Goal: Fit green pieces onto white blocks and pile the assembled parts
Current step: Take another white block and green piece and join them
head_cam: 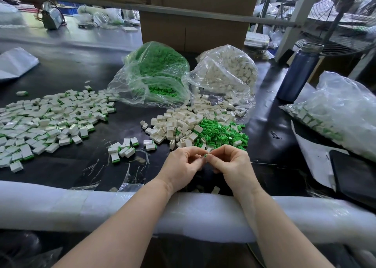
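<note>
Just beyond the hands lies a heap of white blocks [179,125] in smooth, slightly glossy plastic, beside a heap of green pieces [219,134] in matt plastic. Further out, two bags [154,74] of thin, clear, crinkled plastic film catch the light. The table [71,70] under everything is dark, smooth and faintly reflective. Nearer than the hands, under the forearms, runs a white foam pad [81,206], soft and matt. Far to the right stands a blue bottle [299,72] with a satin, metallic-looking body. Beyond the bags sits a box [193,33] of matt brown cardboard.
</note>
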Action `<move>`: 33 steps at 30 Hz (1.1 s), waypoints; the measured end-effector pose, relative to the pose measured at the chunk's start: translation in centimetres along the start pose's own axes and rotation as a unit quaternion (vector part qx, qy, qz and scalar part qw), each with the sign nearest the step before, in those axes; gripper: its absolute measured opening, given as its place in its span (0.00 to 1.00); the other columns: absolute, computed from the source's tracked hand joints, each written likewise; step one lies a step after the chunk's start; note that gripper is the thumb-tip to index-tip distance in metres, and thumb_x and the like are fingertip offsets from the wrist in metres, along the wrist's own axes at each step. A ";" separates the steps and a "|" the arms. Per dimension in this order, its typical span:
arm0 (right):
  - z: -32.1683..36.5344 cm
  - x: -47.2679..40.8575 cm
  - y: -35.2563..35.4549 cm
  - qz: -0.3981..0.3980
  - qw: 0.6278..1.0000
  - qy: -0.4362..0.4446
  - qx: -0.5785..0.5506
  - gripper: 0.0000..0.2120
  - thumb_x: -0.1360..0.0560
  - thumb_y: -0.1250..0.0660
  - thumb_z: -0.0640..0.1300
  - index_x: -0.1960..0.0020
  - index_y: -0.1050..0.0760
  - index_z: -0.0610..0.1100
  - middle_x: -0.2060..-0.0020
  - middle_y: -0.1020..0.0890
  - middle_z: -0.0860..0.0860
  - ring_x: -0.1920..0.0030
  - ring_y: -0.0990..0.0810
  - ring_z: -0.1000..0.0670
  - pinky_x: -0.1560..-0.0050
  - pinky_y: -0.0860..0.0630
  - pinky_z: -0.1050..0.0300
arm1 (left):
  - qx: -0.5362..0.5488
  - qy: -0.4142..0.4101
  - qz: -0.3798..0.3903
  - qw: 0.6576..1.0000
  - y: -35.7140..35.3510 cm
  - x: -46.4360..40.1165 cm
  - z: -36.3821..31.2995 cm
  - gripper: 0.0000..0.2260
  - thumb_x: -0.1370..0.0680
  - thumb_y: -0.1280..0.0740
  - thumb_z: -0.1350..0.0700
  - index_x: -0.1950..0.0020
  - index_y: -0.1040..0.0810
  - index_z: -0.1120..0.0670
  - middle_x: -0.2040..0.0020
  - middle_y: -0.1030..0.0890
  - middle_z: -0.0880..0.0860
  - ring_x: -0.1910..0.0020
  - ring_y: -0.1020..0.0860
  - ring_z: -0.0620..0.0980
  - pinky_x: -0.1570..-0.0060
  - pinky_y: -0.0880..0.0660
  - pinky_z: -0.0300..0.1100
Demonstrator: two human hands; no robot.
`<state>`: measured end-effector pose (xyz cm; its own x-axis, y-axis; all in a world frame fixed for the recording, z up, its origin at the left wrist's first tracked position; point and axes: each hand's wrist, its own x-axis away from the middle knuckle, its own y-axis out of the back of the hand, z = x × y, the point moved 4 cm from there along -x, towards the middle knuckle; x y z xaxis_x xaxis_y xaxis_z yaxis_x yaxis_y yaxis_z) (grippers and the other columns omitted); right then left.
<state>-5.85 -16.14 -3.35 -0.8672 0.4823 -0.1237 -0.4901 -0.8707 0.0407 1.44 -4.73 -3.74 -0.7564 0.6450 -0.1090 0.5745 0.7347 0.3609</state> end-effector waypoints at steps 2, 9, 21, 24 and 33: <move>0.1 0.0 -0.2 0.015 1.000 0.007 0.007 0.08 0.31 0.29 0.31 0.66 0.23 0.41 0.75 0.20 0.52 0.74 0.24 0.60 0.72 0.29 0.69 | 0.000 0.006 0.000 1.000 0.1 0.0 -0.1 0.11 0.25 0.33 0.60 0.59 0.21 0.42 0.67 0.22 0.44 0.66 0.24 0.42 0.59 0.26 0.33; 0.0 0.0 -0.1 0.005 1.000 -0.004 0.011 0.03 0.27 0.31 0.38 0.59 0.23 0.43 0.70 0.19 0.55 0.68 0.22 0.59 0.70 0.26 0.66 | 0.027 -0.003 0.008 1.000 0.2 0.1 -0.5 0.07 0.24 0.34 0.62 0.55 0.21 0.50 0.57 0.21 0.57 0.59 0.24 0.52 0.52 0.24 0.46; -0.1 0.0 -0.9 0.094 0.994 -0.043 0.038 0.10 0.24 0.36 0.39 0.62 0.21 0.41 0.71 0.24 0.49 0.70 0.27 0.57 0.68 0.30 0.67 | -0.021 -0.035 0.052 0.998 -0.3 0.1 -0.7 0.10 0.24 0.36 0.65 0.53 0.23 0.49 0.45 0.33 0.52 0.60 0.29 0.46 0.50 0.28 0.31; -0.2 -0.1 -0.8 0.086 0.995 -0.057 0.007 0.09 0.25 0.35 0.37 0.63 0.20 0.41 0.75 0.24 0.53 0.73 0.28 0.59 0.70 0.31 0.68 | -0.040 -0.044 0.067 0.996 -0.6 0.1 -0.7 0.10 0.24 0.36 0.64 0.53 0.24 0.49 0.46 0.32 0.52 0.60 0.29 0.44 0.51 0.29 0.30; -0.5 0.1 -0.5 0.080 0.994 -0.071 -0.024 0.07 0.27 0.33 0.36 0.63 0.18 0.39 0.73 0.22 0.48 0.71 0.27 0.54 0.70 0.31 0.65 | -0.062 -0.054 0.088 0.993 -0.9 0.0 -0.3 0.10 0.25 0.36 0.63 0.53 0.26 0.47 0.46 0.33 0.50 0.57 0.29 0.43 0.52 0.31 0.29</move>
<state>-5.59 -15.70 -3.88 -0.9388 0.3437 0.0217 -0.3438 -0.9390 0.0005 0.82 -5.45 -3.75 -0.6063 0.7844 -0.1304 0.6461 0.5816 0.4942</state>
